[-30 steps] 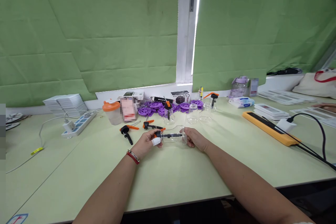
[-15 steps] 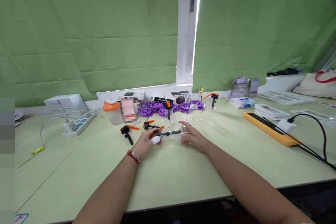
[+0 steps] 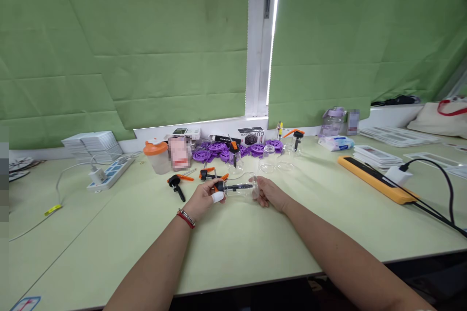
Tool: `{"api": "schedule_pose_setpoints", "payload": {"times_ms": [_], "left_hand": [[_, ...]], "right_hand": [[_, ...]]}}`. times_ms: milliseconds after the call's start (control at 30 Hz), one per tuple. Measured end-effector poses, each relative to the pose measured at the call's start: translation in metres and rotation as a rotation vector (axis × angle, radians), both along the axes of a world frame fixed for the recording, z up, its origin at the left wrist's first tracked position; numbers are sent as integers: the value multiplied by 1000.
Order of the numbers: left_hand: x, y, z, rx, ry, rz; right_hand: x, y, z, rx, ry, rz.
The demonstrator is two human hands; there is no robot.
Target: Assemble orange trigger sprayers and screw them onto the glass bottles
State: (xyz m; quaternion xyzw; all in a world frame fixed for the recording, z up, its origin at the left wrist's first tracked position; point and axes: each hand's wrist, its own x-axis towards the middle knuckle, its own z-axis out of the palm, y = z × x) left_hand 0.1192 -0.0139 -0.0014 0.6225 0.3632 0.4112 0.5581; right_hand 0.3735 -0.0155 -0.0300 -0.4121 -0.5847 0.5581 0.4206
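While a clear glass bottle [image 3: 241, 188] is held on its side between both hands, low over the middle of the pale green table [image 3: 255, 243], a black and orange pump top [image 3: 220, 186] is seen seated at its left end. The fitting is judged to be well along, the dip tube already lying inside the glass; whether the collar is fully tight cannot be told.

Further work is suggested by what lies beyond: three more clear bottles [image 3: 269, 160] stand farther back, two with tops, one bare. Loose pump tops [image 3: 176, 184] lie just to the left.

The right hand [image 3: 269, 193] is wrapped around the base end of the bottle. The left hand [image 3: 204, 198], one fingertip taped white, is closed on the pump top.

The bottle is small, transparent, seemingly empty; the pump has a black collar with an orange lever.
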Motion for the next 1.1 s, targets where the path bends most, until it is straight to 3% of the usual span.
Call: {"api": "schedule_pose_setpoints", "payload": {"times_ms": [200,500,700,967,1100], "left_hand": [[-4,3,1,4,-18,34],[-1,0,2,-6,22,8],[-5,3,2,-5,-3,30],[-3,-1,3,14,42,-13],[-4,0,4,-9,20,1]], "right_hand": [[4,-8,11,145,33,32],[7,1,-1,84,-89,6],[9,-8,14,184,28,63],[5,-1,3,48,-13,36],[4,-3,5,70,-5,54]]}}
